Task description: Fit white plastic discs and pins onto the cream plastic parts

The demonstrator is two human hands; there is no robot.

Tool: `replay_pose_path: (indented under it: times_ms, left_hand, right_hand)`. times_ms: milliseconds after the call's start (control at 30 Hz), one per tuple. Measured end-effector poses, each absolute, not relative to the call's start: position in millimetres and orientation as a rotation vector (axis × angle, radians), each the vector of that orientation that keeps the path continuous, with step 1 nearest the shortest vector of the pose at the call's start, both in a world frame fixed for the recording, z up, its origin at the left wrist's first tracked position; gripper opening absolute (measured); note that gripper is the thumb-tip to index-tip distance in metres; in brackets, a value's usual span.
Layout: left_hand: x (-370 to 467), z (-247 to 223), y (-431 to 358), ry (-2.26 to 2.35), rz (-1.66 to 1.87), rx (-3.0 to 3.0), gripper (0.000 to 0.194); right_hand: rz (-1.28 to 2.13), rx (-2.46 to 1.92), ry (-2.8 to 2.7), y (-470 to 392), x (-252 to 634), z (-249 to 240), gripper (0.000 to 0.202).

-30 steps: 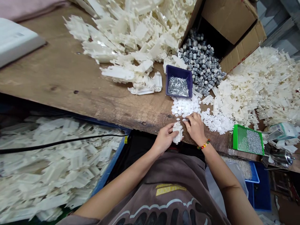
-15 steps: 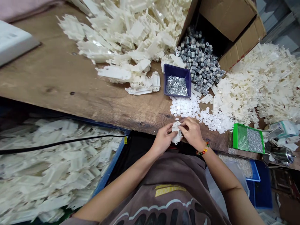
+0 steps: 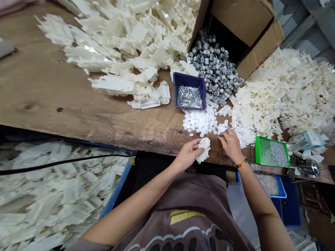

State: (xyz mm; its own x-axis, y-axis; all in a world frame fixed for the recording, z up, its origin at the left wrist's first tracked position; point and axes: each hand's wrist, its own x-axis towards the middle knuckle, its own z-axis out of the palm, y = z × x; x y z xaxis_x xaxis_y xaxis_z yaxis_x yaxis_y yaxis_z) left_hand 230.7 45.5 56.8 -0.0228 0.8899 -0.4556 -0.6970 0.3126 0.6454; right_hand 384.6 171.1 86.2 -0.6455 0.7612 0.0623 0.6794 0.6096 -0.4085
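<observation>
Between the thumb and fingers of my left hand (image 3: 188, 153) is a white plastic part (image 3: 203, 150), held near the table's front edge. My right hand (image 3: 230, 143), with a beaded bracelet on its wrist, is apart from that part, over the table beside the small white discs (image 3: 200, 122). Its thumb and index finger are near each other; whether anything small is between them cannot be made out. Behind the discs stands a dark blue bin (image 3: 190, 107) of thin metal pins.
Grey metal motors (image 3: 217, 69) spill from a cardboard box (image 3: 242, 21). White plastic parts are heaped at the back left (image 3: 117, 38) and right (image 3: 293, 90). A green tray (image 3: 258, 150) of small metal pieces sits right. Below left is a crate of parts (image 3: 65, 195).
My right hand has let go of the white part and moved right, toward the discs. My left hand still holds the part. The view has shifted slightly.
</observation>
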Motion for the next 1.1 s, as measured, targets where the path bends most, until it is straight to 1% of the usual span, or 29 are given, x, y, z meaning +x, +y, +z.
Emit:
replay_pose_path:
  times_ms: [133, 200, 333, 567, 767, 867, 900, 967, 1000, 1033, 1100]
  left_hand:
    - [237.1, 55.2, 58.4, 0.977, 1.342, 0.335, 0.055]
    - [239.2, 55.3, 59.6, 1.016, 1.382, 0.422, 0.055]
    - [239.4, 55.5, 56.4, 1.167, 1.411, 0.619, 0.051]
    - [233.2, 51.5, 55.0, 1.356, 1.330, 0.838, 0.053]
    - [228.5, 54.4, 56.5, 1.451, 1.328, 0.889, 0.051]
    - [224.6, 53.1, 59.3, 1.380, 1.398, 0.773, 0.052]
    - [223.0, 52.8, 60.7, 1.321, 1.424, 0.706, 0.054]
    - [219.8, 53.8, 64.1, 1.159, 1.447, 0.556, 0.060]
    - [218.5, 55.1, 65.8, 1.081, 1.441, 0.488, 0.061]
    - [217.4, 57.1, 67.5, 1.019, 1.425, 0.435, 0.062]
    - [216.2, 61.5, 69.8, 0.963, 1.388, 0.367, 0.058]
  right_hand:
    - [1.273, -1.109, -2.273, 168.1, 374.5, 96.4, 0.014]
    - [1.471, -1.046, -2.191, 163.3, 367.3, 100.6, 0.015]
    - [1.499, -1.045, -2.156, 156.7, 357.6, 101.9, 0.014]
    - [1.693, -1.131, -1.882, 150.9, 349.9, 92.0, 0.018]
    - [1.589, -1.189, -1.763, 144.0, 338.5, 83.1, 0.024]
    - [1.530, -1.181, -1.889, 157.3, 328.7, 86.9, 0.022]
    - [1.452, -1.175, -1.986, 167.9, 323.2, 89.8, 0.020]
    - [1.131, -1.171, -2.229, 197.5, 307.8, 96.3, 0.018]
    - [0.854, -1.184, -2.329, 214.4, 298.2, 98.9, 0.019]
    - [0.589, -1.186, -2.434, 231.0, 288.0, 100.6, 0.020]
    - [0.194, -1.192, -2.685, 257.8, 268.2, 100.6, 0.022]
